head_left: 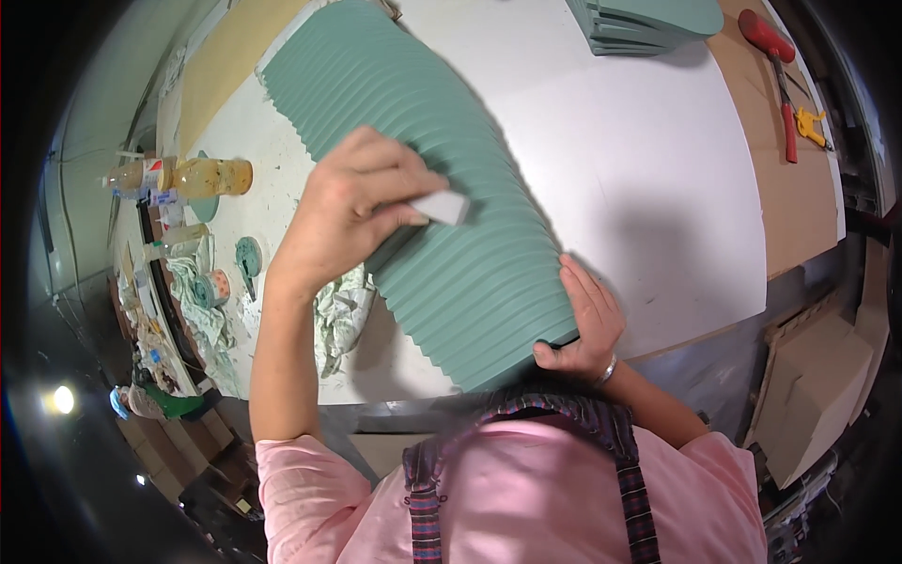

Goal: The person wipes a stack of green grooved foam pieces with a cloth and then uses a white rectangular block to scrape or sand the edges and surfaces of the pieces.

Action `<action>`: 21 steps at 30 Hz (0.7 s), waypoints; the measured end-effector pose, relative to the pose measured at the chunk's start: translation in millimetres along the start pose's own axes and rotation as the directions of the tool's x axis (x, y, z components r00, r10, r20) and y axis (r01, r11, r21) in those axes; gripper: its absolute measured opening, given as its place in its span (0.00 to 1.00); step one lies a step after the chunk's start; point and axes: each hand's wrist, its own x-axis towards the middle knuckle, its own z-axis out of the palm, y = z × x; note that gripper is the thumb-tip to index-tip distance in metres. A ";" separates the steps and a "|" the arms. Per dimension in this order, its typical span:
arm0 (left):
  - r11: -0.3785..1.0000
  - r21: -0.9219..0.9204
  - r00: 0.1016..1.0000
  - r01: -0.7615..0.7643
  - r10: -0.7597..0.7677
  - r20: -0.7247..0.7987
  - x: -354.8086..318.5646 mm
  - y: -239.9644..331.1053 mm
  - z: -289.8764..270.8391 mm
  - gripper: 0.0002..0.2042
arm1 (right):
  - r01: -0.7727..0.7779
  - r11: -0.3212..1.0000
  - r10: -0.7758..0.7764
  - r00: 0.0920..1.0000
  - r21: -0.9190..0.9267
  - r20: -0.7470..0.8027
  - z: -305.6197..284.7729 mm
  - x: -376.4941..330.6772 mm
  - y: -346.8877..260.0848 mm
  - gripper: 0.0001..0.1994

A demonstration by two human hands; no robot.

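A long green ribbed piece (442,122) lies slantwise over the white table, its curved ridges running across it like overlapped sheets. Its left edge is jagged. Between the thumb and fingers of my left hand (362,193) is a small whitish-grey block (442,207), held on or just above the middle of the ridges; whether it touches cannot be made out. That hand is slightly blurred. My right hand (592,324) grips the near right corner of the ribbed piece, thumb at the near end and fingers along the right side.
A stack of green sheets (648,23) stands at the far right, near a red mallet (775,56) and a yellow-handled tool (810,127) on brown board. Leftward are a bottle of yellowish liquid (216,177), a crumpled cloth (340,320) and a small tub (214,287). Cardboard boxes (817,385) stand off the table's right.
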 end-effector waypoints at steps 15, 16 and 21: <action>0.993 0.107 0.998 -0.059 0.057 0.027 -4.1 19.5 23.9 0.18 | 0.036 0.999 -0.035 0.999 0.021 -0.023 2.7 -0.3 0.3 0.37; 0.986 0.134 0.995 -0.097 0.092 0.047 2.3 19.8 29.0 0.18 | 0.042 0.999 -0.042 0.999 0.025 -0.028 3.4 -0.3 0.0 0.36; 0.989 0.148 0.981 -0.013 -0.016 0.191 -47.5 8.6 4.2 0.19 | 0.068 0.997 -0.066 0.996 0.038 -0.052 2.7 -0.4 5.1 0.37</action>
